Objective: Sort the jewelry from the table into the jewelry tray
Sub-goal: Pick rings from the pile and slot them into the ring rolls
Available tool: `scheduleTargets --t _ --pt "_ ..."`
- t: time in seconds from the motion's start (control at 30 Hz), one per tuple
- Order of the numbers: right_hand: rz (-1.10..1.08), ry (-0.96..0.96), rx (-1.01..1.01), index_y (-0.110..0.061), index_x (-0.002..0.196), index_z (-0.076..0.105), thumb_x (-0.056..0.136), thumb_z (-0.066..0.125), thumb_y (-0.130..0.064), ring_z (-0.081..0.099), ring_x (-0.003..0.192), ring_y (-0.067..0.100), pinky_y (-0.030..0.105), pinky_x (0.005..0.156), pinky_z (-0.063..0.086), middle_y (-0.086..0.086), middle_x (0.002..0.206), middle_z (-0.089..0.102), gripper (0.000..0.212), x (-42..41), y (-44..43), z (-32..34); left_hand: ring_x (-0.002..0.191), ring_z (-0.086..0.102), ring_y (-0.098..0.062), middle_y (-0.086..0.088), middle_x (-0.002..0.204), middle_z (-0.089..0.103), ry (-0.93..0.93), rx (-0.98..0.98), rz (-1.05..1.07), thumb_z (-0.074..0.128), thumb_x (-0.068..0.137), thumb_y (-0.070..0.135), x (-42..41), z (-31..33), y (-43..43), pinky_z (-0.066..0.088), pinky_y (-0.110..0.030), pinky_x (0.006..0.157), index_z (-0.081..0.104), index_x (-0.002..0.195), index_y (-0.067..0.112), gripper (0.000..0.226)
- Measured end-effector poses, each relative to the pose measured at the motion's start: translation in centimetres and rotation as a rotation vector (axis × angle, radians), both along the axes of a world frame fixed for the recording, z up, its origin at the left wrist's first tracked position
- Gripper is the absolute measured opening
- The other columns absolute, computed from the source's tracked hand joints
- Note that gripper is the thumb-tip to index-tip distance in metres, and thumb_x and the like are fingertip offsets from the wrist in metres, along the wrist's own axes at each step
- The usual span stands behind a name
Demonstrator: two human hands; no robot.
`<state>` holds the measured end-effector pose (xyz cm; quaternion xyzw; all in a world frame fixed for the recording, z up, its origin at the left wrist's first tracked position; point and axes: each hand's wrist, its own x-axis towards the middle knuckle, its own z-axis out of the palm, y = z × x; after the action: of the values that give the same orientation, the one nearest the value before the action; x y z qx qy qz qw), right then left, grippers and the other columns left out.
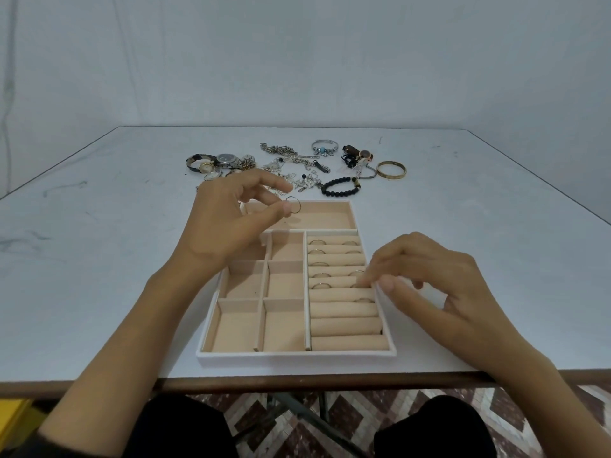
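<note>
White table (132, 226) is carrying one jewelry tray (297, 357), with about ten rings (320, 285) sitting in its rolls. The left hand (224, 219) is pinching one thin ring (300, 206) above the far compartment. Well apart from it, the right hand (429, 276) is touching the rolls with curled fingertips, and whether it is gripping anything is unclear. Behind, tangled chains (291, 157) are lying uncountable beside one gold bangle (391, 169).

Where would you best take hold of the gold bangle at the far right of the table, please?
Pinch the gold bangle at its right rim, one finger inside the hoop, from above: it lies flat on the table, opening upward, and that side looks unobstructed.
</note>
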<state>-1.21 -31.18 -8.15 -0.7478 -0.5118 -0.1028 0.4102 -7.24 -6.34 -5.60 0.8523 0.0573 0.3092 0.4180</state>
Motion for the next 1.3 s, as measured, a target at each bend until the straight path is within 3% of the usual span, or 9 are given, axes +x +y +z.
scheduleTargets --t 0.07,0.13,0.2,0.27,0.43,0.6,0.73,0.87,1.3 --pt "-0.128 0.034 -0.063 -0.031 0.118 0.064 0.094 0.043 -0.038 0.054 0.113 0.005 0.013 0.085 0.04 -0.018 0.116 0.061 0.032 0.3 -0.3 -0.1 0.08 0.062 0.004 0.011 0.071 0.071 -0.001 0.0 -0.015 0.078 0.078 0.022 -0.1 0.0 -0.1 0.04 -0.018 0.087 0.074 0.086 0.025 0.01" --pt "-0.277 0.046 -0.249 -0.041 0.142 0.036 0.096 0.031 -0.052 0.029 0.135 -0.005 0.007 0.106 0.021 -0.024 0.144 0.038 0.048 0.7 -0.5 -0.6 0.079 0.064 0.003 0.007 0.075 0.073 -0.002 0.009 -0.049 0.079 0.077 0.023 -0.2 0.1 -0.2 0.042 -0.021 0.088 0.074 0.083 0.024 0.008" --pt "-0.367 0.115 -0.472 -0.04 0.15 0.005 0.096 0.016 -0.061 -0.001 0.143 -0.007 0.015 0.116 -0.001 -0.022 0.157 0.005 0.06 1.1 -0.4 -1.2 0.081 0.065 -0.001 0.006 0.075 0.073 0.003 0.023 -0.087 0.077 0.077 0.027 -0.2 0.1 -0.3 0.043 -0.024 0.091 0.075 0.083 0.026 0.006" --pt "-0.417 0.13 -0.664 -0.036 0.15 -0.008 0.092 0.006 -0.062 -0.016 0.142 -0.003 0.028 0.119 -0.009 -0.016 0.158 -0.013 0.066 1.2 -0.1 -1.4 0.082 0.065 -0.002 0.008 0.078 0.073 -0.001 0.028 -0.118 0.076 0.077 0.026 -0.3 0.0 -0.4 0.045 -0.02 0.089 0.074 0.081 0.027 0.005" --pt "-0.449 0.109 -0.775 -0.033 0.151 -0.006 0.091 0.004 -0.06 -0.015 0.144 0.0 0.033 0.12 -0.007 -0.012 0.159 -0.013 0.067 1.0 0.3 -1.0 0.093 0.062 -0.009 0.012 0.085 0.072 -0.011 0.093 -0.173 0.078 0.078 0.028 -1.7 -0.5 -1.1 0.045 -0.024 0.089 0.076 0.083 0.026 0.006" --pt "-0.45 0.107 -0.769 -0.033 0.152 -0.004 0.09 0.005 -0.06 -0.014 0.144 0.0 0.033 0.12 -0.008 -0.012 0.159 -0.011 0.068 1.0 0.3 -0.9 0.086 0.062 -0.01 0.019 0.08 0.068 -0.027 0.219 -0.291 0.072 0.075 0.041 -3.7 -0.5 -2.8 0.049 -0.026 0.076 0.077 0.083 0.03 0.014" --pt "-0.451 0.112 -0.763 -0.033 0.152 -0.004 0.086 0.001 -0.062 -0.014 0.144 0.001 0.033 0.12 -0.008 -0.011 0.159 -0.011 0.072 0.8 0.4 -0.7 0.084 0.059 -0.004 0.021 0.075 0.066 0.004 0.459 -0.28 0.071 0.078 0.041 -4.0 -0.3 -3.3 0.044 -0.035 0.081 0.076 0.083 0.033 0.011" --pt "-0.449 0.114 -0.762 -0.033 0.152 -0.004 0.084 0.0 -0.063 -0.014 0.144 0.001 0.033 0.12 -0.007 -0.011 0.159 -0.011 0.074 0.8 0.4 -0.7 0.082 0.056 0.0 0.022 0.073 0.066 0.027 0.625 -0.263 0.068 0.08 0.041 -4.1 -0.1 -3.7 0.037 -0.033 0.085 0.075 0.081 0.035 0.009" --pt "-0.454 0.099 -0.773 -0.032 0.152 -0.004 0.092 0.008 -0.059 -0.013 0.145 0.003 0.034 0.12 -0.007 -0.01 0.159 -0.011 0.066 0.8 0.4 -0.7 0.087 0.055 -0.002 0.024 0.078 0.066 0.184 0.857 -0.292 0.049 0.084 0.051 -4.3 1.2 -4.0 0.033 -0.037 0.091 0.073 0.089 0.04 0.027"
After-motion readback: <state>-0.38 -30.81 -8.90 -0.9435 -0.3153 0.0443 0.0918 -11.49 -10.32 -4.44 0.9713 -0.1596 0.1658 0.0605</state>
